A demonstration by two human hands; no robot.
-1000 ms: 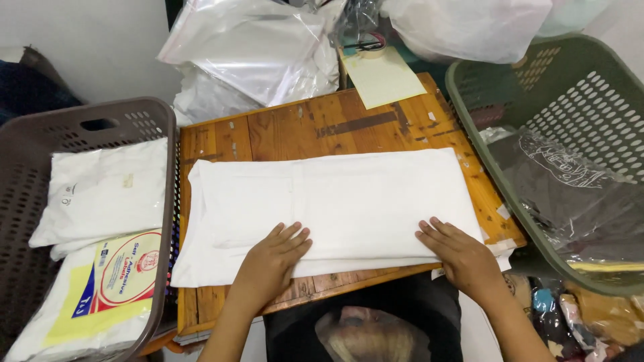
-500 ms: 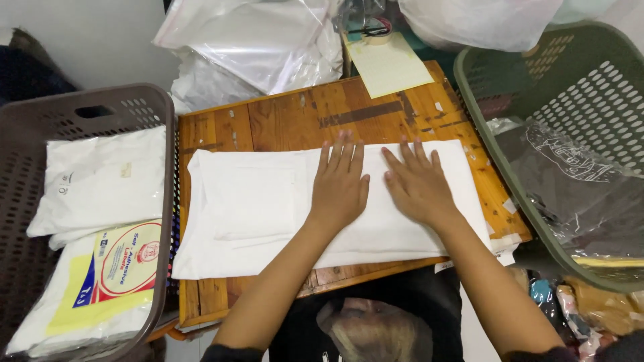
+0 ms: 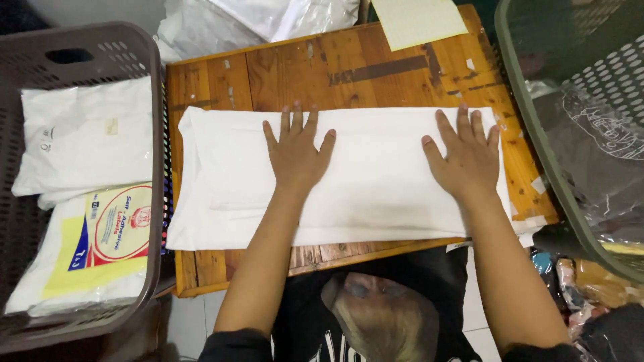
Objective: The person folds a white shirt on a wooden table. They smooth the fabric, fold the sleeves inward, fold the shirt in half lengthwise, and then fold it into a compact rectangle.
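Note:
A folded white garment (image 3: pixel 376 194) lies across a small wooden table (image 3: pixel 268 74). My left hand (image 3: pixel 295 151) presses flat on its middle-left part, fingers spread and pointing away from me. My right hand (image 3: pixel 466 154) lies flat near the garment's right end, fingers also spread. Neither hand grips anything.
A brown plastic basket (image 3: pixel 107 47) at the left holds folded white garments (image 3: pixel 87 137) and a pack of labels (image 3: pixel 107 231). A green basket (image 3: pixel 537 127) at the right holds a bagged dark garment (image 3: pixel 597 134). Clear plastic bags (image 3: pixel 255 20) and a yellowish sheet (image 3: pixel 416 20) lie at the table's far edge.
My hands went from the garment's near edge up to its middle, side by side. Since then they have spread apart, the right one sliding to the garment's right end.

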